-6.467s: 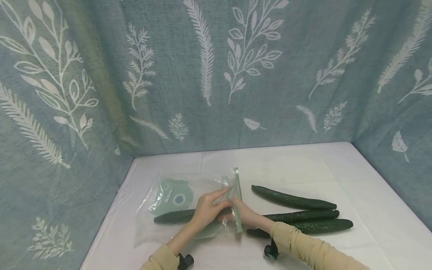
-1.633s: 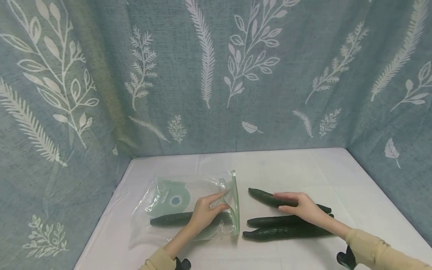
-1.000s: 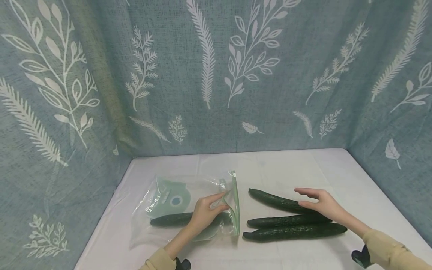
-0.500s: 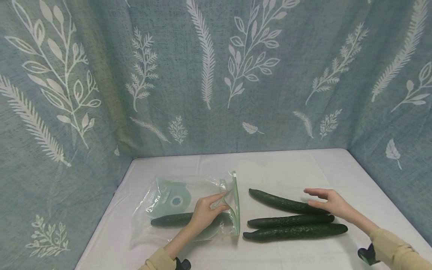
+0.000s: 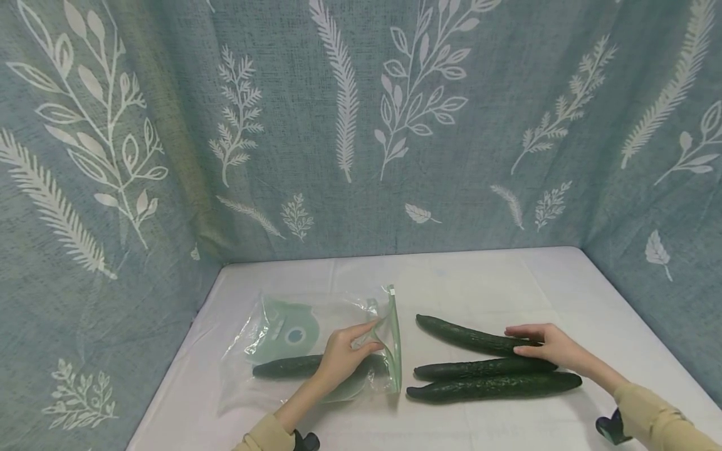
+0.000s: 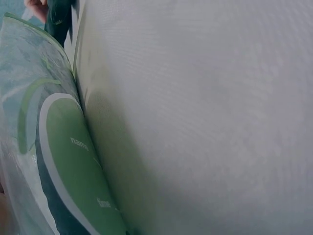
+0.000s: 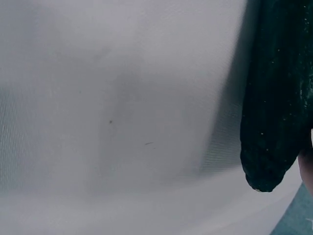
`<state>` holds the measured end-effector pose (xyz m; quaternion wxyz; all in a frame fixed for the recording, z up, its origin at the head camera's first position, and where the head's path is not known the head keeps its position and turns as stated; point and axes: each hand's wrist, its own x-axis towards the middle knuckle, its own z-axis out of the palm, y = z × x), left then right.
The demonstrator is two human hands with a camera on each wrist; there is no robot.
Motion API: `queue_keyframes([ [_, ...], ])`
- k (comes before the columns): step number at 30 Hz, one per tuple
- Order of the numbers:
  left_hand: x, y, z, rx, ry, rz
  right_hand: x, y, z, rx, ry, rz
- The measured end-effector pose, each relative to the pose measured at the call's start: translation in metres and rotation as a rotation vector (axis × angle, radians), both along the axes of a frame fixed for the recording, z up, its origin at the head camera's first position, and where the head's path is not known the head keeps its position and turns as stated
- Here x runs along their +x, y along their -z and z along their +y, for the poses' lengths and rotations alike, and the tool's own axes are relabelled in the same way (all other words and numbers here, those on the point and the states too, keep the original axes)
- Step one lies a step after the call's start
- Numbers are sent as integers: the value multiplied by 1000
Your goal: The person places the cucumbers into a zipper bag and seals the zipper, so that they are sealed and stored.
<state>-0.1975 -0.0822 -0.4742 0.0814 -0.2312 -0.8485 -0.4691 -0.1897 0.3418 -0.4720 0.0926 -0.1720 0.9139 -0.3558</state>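
Observation:
A clear zip bag (image 5: 395,351) with a green-edged mouth lies on the left, one cucumber (image 5: 287,366) inside it. My left hand (image 5: 341,354) holds the bag near its mouth, thumb and fingers spread apart at the parted edge. To the right lie three cucumbers. Around the right end of the farthest cucumber (image 5: 465,337), my right hand (image 5: 551,347) has its thumb on the near side and fingers on the far side. The middle cucumber (image 5: 479,369) and the nearest cucumber (image 5: 491,387) lie close together. In the left wrist view, the bag's green label (image 6: 73,156) shows print.
A white cloth (image 5: 468,423) covers the table. Blue-green leaf-patterned curtains (image 5: 350,213) rise behind it and at both sides. A dark cucumber end (image 7: 274,122) fills the right of the right wrist view.
My right hand came out of the bag mouth, passed over the farthest cucumber and slid right. Over the last half second it lowered onto that cucumber's right end. My left hand stayed at the bag.

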Motion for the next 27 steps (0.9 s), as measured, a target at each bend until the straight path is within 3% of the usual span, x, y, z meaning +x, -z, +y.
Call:
queue_keyframes([
  [9,0,0,0,3,2,-4,1,8,1,21,65,-65],
  [17,0,-1,1,1,-4,6,-3,4,3,-22,7,-133],
  [27,-1,1,1,1,-7,-5,-5,4,4,-44,5,-181],
])
